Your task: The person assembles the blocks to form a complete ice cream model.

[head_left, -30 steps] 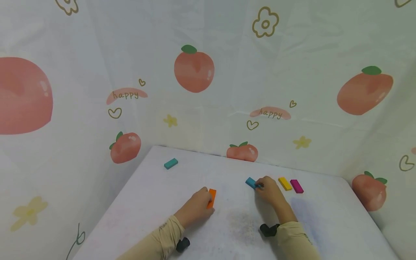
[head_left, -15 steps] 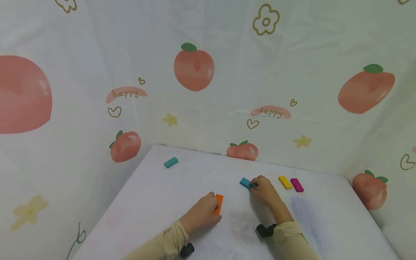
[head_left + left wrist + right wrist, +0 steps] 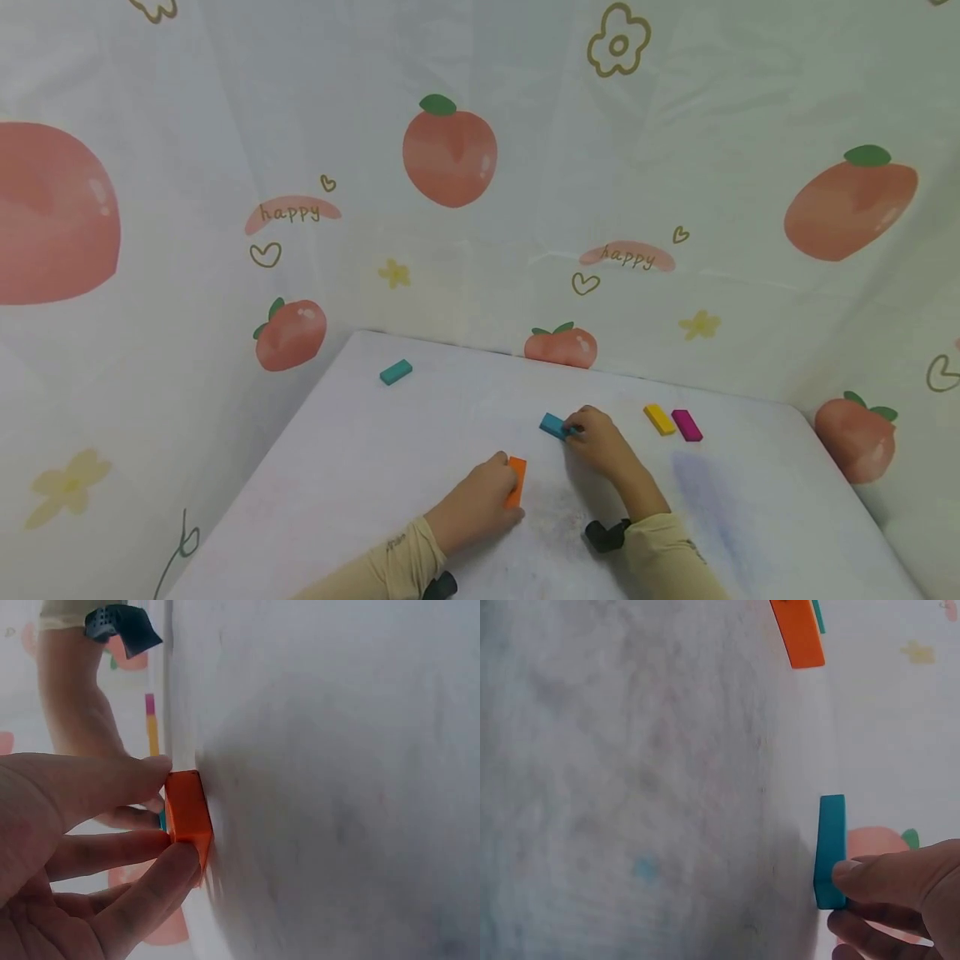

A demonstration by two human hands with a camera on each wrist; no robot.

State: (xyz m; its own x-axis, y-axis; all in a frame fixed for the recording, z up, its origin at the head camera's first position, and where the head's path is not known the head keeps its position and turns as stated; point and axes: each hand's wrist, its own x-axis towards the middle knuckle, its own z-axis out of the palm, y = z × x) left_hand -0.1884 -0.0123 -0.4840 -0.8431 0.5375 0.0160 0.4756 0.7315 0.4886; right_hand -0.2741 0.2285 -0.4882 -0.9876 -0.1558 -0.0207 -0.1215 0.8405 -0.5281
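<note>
An orange block [image 3: 517,482] is pinched between the thumb and fingers of my left hand [image 3: 476,504], low over the white table; the left wrist view shows the thumb at one end of the orange block [image 3: 187,806] and fingers at the other. To its upper right, my right hand [image 3: 602,440] pinches the right end of a blue block [image 3: 553,426]. In the right wrist view the thumb lies on the lower part of the blue block [image 3: 831,844], and the orange block [image 3: 799,634] appears above it, a gap between them.
A teal block [image 3: 396,372] lies at the table's back left. Yellow [image 3: 659,420] and magenta [image 3: 687,425] blocks lie side by side at the back right. The white table [image 3: 330,467] has smudges and meets a patterned cloth [image 3: 510,233] behind it.
My left hand has moved right and nearer the front with the orange block. My right hand has moved left with the blue block, so the two blocks are closer together.
</note>
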